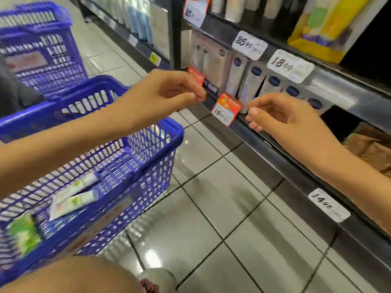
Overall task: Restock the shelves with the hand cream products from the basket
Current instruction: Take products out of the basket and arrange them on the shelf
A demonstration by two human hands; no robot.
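Right hand (281, 116) is loose and empty by the shelf (264, 142); left hand (169, 92) looks pinched, can't tell on what. Hand creams (74, 200) are in the basket (174, 129), so I'd grab one and face its label out.

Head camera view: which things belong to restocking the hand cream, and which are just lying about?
For the job: front blue basket; tubes in it; white boxes with blue logos on the shelf.
Lying about: rear blue basket; yellow packs on the top shelf; brown bags below.
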